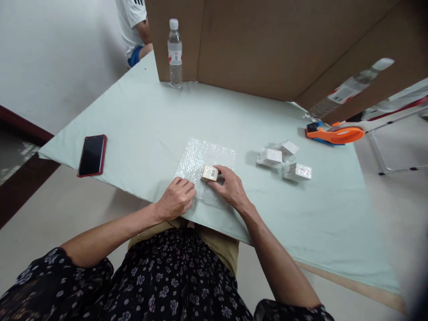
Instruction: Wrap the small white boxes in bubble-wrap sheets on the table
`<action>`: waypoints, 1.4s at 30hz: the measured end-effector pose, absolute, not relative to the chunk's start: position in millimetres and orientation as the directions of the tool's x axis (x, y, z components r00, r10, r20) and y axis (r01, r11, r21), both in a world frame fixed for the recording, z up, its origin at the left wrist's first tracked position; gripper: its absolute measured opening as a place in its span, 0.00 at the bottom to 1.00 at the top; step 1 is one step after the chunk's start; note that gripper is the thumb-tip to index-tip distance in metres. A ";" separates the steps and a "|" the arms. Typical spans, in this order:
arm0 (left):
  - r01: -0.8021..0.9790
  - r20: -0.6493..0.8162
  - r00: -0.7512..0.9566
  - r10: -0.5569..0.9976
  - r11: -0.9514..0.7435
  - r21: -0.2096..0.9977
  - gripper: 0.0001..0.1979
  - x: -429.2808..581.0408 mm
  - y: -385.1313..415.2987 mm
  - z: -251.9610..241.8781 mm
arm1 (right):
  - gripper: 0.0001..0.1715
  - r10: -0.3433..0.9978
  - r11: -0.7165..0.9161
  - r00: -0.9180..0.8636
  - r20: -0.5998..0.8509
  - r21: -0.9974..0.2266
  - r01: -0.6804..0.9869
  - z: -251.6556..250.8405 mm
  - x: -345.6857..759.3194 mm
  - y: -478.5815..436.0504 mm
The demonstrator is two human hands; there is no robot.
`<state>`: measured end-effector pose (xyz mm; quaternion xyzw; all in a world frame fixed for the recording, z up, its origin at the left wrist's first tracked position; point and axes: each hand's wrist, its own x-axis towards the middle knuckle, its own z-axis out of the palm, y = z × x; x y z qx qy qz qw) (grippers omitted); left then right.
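Observation:
A sheet of bubble wrap lies flat near the front edge of the table. On it sits a small cream-coloured box with a barcode label facing up. My right hand grips this box from its right side, thumb and fingers around it. My left hand rests at the lower left corner of the bubble wrap with its fingers curled closed; whether it pinches the sheet's edge is hidden.
Small wrapped boxes stand to the right. Behind them lies an orange tape dispenser. One water bottle stands by the cardboard panel, another at right. A phone lies left. A person sits beyond the table.

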<state>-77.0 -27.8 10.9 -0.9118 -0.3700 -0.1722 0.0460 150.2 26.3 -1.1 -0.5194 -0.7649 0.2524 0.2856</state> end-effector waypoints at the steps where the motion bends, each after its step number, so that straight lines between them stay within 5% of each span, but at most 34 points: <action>1: 0.684 0.380 0.657 0.651 -0.727 0.064 0.04 -78.2 -27.2 11.1 | 0.25 0.937 0.335 -0.305 0.169 -0.673 0.659 -1.2 150.1 27.3; 19: 0.656 0.548 0.550 0.630 -0.732 0.183 0.10 -78.0 -20.6 12.7 | 0.27 0.924 0.354 -0.366 0.110 -0.606 0.712 1.0 147.9 31.5; 38: 0.638 0.374 0.264 0.889 -0.451 0.624 0.05 -64.0 12.3 34.0 | 0.31 0.874 0.380 -0.479 0.084 -0.733 0.564 48.2 172.7 24.1; 42: 0.655 0.278 0.253 0.927 -0.375 0.656 0.04 -62.9 26.6 36.8 | 0.09 0.884 0.418 -0.444 0.143 -0.668 0.616 42.7 161.3 23.1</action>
